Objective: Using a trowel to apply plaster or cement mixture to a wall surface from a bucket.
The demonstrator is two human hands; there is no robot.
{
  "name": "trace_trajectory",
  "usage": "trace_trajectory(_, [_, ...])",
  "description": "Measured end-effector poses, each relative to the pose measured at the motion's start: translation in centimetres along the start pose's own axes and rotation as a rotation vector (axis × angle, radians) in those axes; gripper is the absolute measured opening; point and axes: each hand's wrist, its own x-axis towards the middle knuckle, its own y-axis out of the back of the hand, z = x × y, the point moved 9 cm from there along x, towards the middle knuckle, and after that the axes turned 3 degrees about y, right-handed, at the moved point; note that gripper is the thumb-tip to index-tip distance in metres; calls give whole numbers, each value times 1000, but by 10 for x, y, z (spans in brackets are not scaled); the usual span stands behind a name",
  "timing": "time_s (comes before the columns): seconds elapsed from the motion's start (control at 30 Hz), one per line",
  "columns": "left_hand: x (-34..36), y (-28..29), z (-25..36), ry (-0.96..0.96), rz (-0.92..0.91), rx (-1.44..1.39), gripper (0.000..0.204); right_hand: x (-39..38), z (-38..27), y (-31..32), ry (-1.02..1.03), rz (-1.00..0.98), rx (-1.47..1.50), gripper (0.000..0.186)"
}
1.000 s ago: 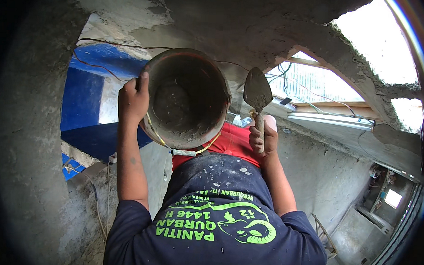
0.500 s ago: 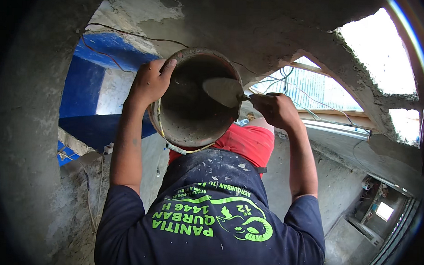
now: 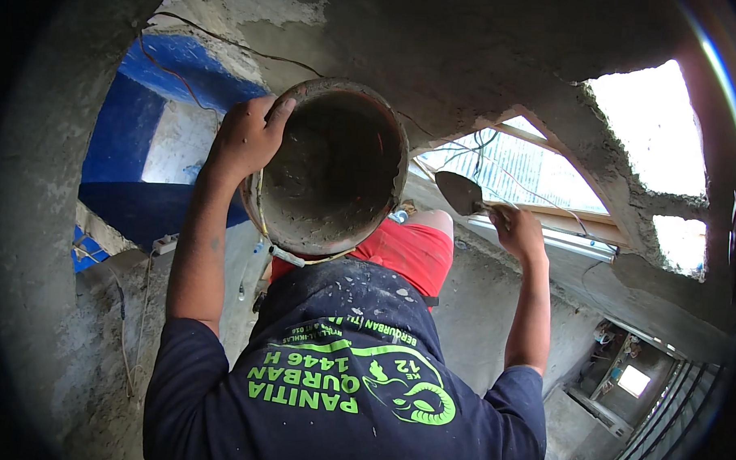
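My left hand grips the upper left rim of a round, mortar-coated bucket, thumb over the edge. Grey residue lines its inside and floor; its wire handle with a pale grip hangs along the lower side. To the right of the bucket, my right hand is closed on the handle of a pointed trowel. The grey-coated blade is outside the bucket, apart from its rim, pointing up and to the left.
Rough concrete surfaces surround me, with bright openings, loose cables and a timber frame on the right. A blue-painted recess is at the left, near a power strip. Metal bars show at the lower right.
The trowel went from upright beside the bucket into it, and is now out again to the right, tilted leftward. My left hand still holds the bucket, which has shifted slightly.
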Motion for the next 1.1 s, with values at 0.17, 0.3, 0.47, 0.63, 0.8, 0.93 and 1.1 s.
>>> trace_trajectory(0.17, [3,-3,-2,59,-50,-27,50,-4,-33,-23,19,-99,991,34])
trace_trajectory(0.3, [2,-6,-2,33,-39,-27,51,24,-75,-41,114,-174,1262,38])
trace_trajectory(0.47, [2,-7,5,-14,-47,-3,54,43,-117,-64,263,-675,1652,47])
trace_trajectory(0.63, [4,-7,-1,45,-95,-21,57,69,-104,-83,113,-823,1269,47])
trace_trajectory(0.8, [1,-10,-11,63,-90,36,61,88,-85,-70,61,-690,1206,51])
trace_trajectory(0.93, [-3,-4,-9,54,-54,-10,58,77,-49,-74,93,-707,1317,45])
trace_trajectory(1.1, [0,-3,-16,63,-13,20,60,51,-11,-45,49,-386,1256,32])
